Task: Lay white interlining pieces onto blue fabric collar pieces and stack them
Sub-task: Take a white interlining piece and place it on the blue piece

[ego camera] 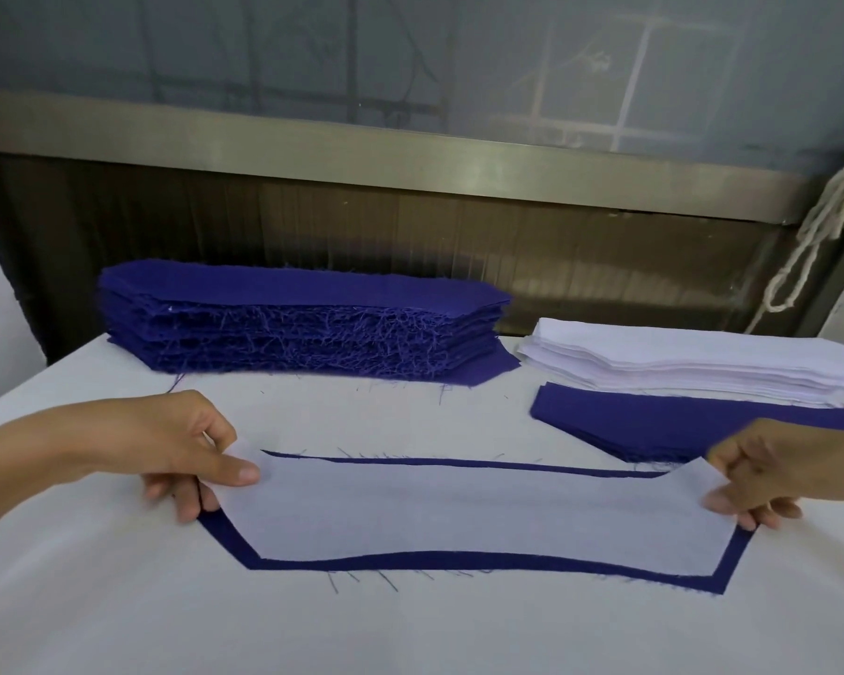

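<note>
Step in hand: placing one white interlining piece (459, 513) on one blue collar piece (410, 561); judged nearly seated, not yet released.
Left grip: the left hand (166, 445) pinches the interlining's left end, thumb on top, fingers beneath.
Right grip: the right hand (775, 475) pinches the right end the same way, holding that corner slightly raised.
Where the work lies: middle of the tabletop (410, 635), towards its near edge, with the collar piece flat.
Blue margin: broad along the near side and both slanted ends, only a thin line along the far side.
Doing it well: keep the interlining taut between both grips, draw it a little towards the near edge until the border looks even, then lower the ends together.
Risk: the near edge of the interlining looks faintly wavy; letting go unevenly would probably leave a ripple.
Supply: stack of blue collar pieces (303, 328) at the far left-centre; stack of white interlining pieces (693, 362) at the far right.
Low blue pile (654, 426): just in front of the white stack; probably where finished pairs go.
</note>
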A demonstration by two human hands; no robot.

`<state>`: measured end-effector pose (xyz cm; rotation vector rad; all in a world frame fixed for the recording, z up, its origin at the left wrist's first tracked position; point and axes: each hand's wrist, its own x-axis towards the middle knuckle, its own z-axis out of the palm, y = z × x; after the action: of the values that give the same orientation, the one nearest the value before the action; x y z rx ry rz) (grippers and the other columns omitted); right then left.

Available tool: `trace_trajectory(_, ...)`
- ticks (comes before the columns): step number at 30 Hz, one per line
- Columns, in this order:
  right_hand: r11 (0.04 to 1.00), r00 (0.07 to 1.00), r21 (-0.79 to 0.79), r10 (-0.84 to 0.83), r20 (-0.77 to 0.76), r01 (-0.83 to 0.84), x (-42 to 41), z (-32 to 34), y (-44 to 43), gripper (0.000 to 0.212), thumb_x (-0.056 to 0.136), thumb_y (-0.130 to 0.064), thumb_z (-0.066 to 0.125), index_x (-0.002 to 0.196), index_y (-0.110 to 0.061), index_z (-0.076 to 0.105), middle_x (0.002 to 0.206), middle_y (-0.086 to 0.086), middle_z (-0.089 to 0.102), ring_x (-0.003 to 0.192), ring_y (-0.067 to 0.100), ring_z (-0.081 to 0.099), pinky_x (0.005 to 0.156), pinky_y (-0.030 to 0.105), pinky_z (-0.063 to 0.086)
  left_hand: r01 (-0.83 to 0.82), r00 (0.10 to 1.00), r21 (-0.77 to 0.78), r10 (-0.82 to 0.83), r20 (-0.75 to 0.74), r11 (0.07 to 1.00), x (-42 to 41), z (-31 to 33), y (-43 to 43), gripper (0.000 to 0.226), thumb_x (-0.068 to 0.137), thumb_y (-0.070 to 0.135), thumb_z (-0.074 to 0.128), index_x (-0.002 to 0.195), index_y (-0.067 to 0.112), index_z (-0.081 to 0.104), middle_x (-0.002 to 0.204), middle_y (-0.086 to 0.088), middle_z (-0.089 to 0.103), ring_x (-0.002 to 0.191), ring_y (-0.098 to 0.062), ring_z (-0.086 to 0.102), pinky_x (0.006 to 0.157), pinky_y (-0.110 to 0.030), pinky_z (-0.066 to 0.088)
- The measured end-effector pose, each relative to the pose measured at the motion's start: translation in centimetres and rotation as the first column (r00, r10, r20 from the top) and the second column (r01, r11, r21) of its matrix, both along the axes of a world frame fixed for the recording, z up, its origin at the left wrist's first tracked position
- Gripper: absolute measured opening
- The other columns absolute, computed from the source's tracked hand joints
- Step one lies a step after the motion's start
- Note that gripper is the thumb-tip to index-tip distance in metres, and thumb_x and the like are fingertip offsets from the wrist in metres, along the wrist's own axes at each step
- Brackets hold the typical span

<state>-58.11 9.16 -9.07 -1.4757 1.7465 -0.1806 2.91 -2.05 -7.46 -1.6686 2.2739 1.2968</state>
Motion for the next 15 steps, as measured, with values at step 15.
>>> trace_trajectory(15,1.0,1.0,0.016,-0.008,0.007,0.008,0.5,0.22,0.3,0.036,0.075,-0.047,0.088,0.075,-0.018,0.068,0.083,0.021,0.074,0.06,0.014,0.064,0.053,0.02,0.048,0.0,0.999,-0.001,0.0,0.038,1.0,0.23,-0.51,-0.67,0.078,0.053,0.069,0.087,0.091,0.007,0.057,0.083,-0.015,0.077,0.067,-0.017,0.074,0.045,-0.019,0.043)
